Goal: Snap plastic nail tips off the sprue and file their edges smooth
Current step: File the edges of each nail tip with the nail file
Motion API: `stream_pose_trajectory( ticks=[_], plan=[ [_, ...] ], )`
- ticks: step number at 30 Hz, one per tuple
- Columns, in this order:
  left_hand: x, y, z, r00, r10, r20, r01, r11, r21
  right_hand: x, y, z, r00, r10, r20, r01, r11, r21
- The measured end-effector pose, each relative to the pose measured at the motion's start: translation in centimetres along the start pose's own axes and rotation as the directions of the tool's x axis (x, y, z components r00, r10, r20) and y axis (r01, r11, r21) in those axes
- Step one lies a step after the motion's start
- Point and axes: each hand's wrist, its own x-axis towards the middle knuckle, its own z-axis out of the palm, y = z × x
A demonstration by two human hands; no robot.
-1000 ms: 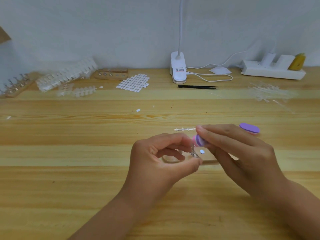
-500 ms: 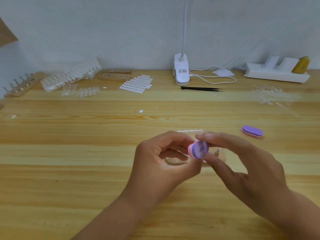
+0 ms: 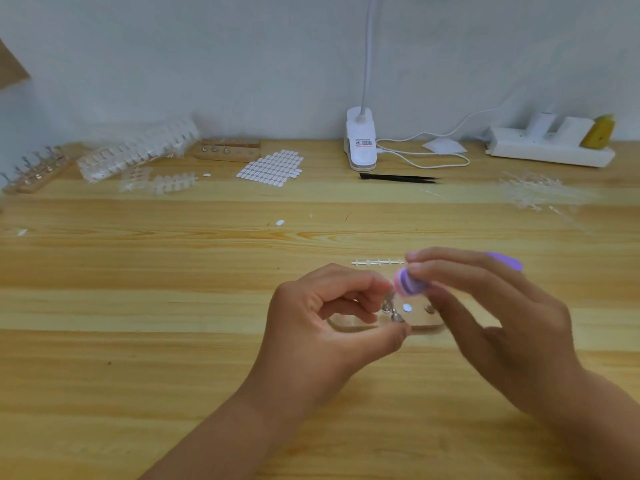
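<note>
The small wooden block (image 3: 420,328) lies on the wooden table (image 3: 173,393) under both hands, and everything else is placed from it. The left hand (image 3: 322,317) hovers over the block's left end with thumb and forefinger curled tight, pinching a silver-footed holder (image 3: 395,317) just above the block's top. Any nail tip on that holder is too blurred to make out. The right hand (image 3: 498,323) hangs over the block's right end, thumb and fingertips closed round a purple-and-pink sanding block (image 3: 408,285), which sits just above the holder and close to the left fingertips. A white oval tab (image 3: 407,308) rests on the block's top. Just beyond the block lies a bare sprue strip (image 3: 377,262), and beyond its right end a second purple file (image 3: 509,263) shows past the right fingers. Far beyond the block to the left, near the wall, lie clear sprues of nail tips (image 3: 138,150) and a sheet of white oval tabs (image 3: 270,166). Straight beyond it lie black tweezers (image 3: 398,177) and a white clip lamp (image 3: 360,143). Far beyond to the right sit a heap of stripped sprues (image 3: 533,192) and a white power strip (image 3: 550,152).
</note>
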Motion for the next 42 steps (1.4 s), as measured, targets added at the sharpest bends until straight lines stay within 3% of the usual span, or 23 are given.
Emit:
stream_pose_trajectory(
  ticks=[3, 8, 11, 15, 20, 24, 28, 32, 36, 40, 42],
  plan=[
    [-0.1, 0.3, -0.1, 0.998, 0.048, 0.044, -0.049, 0.999, 0.023, -0.4, -0.5, 0.1, 0.992, -0.113, 0.058, 0.113, 0.994, 0.005],
    [0.0, 0.2, -0.1, 1.0, 0.021, 0.007, -0.021, 1.0, 0.0, -0.1, 0.5, -0.4, 1.0, -0.02, -0.02, 0.019, 0.999, -0.044],
    [-0.1, 0.5, 0.0, 0.997, 0.052, 0.053, -0.052, 0.999, 0.003, -0.5, -0.2, 0.2, 0.991, -0.132, 0.021, 0.133, 0.991, -0.03],
    [-0.1, 0.3, -0.1, 0.999, 0.0, 0.033, 0.001, 0.999, -0.049, 0.0, 0.8, -0.5, 1.0, 0.011, -0.011, -0.012, 0.997, -0.079],
    [0.0, 0.5, -0.1, 0.995, 0.037, 0.092, -0.036, 0.999, -0.017, -0.3, -0.6, 0.1, 0.994, -0.107, -0.004, 0.106, 0.993, -0.042],
    [0.1, 0.2, 0.0, 0.998, 0.011, 0.07, -0.009, 1.0, -0.03, 0.0, 0.2, -0.5, 0.998, -0.022, -0.052, 0.018, 0.997, -0.077],
    [0.0, 0.3, 0.2, 0.995, 0.039, 0.092, -0.038, 0.999, -0.012, -0.6, -0.2, 0.0, 0.993, -0.121, 0.004, 0.121, 0.991, -0.058],
    [0.1, 0.2, 0.1, 0.998, -0.001, 0.064, 0.003, 1.0, -0.022, 0.0, 0.3, -0.5, 1.0, -0.019, -0.025, 0.017, 0.996, -0.082],
    [-0.2, 0.6, 0.1, 0.994, 0.038, 0.1, -0.041, 0.999, 0.026, -0.3, -0.9, 0.0, 0.993, -0.114, 0.033, 0.115, 0.993, -0.031],
    [-0.1, 0.7, -0.1, 0.996, 0.057, 0.073, -0.059, 0.998, 0.036, 0.1, 0.0, -0.9, 1.0, -0.019, -0.022, 0.018, 0.999, -0.049],
    [-0.2, 0.7, 0.0, 0.995, 0.063, 0.081, -0.065, 0.997, 0.033, 0.0, -0.8, -0.3, 0.997, -0.068, -0.023, 0.068, 0.998, -0.01]
  ],
)
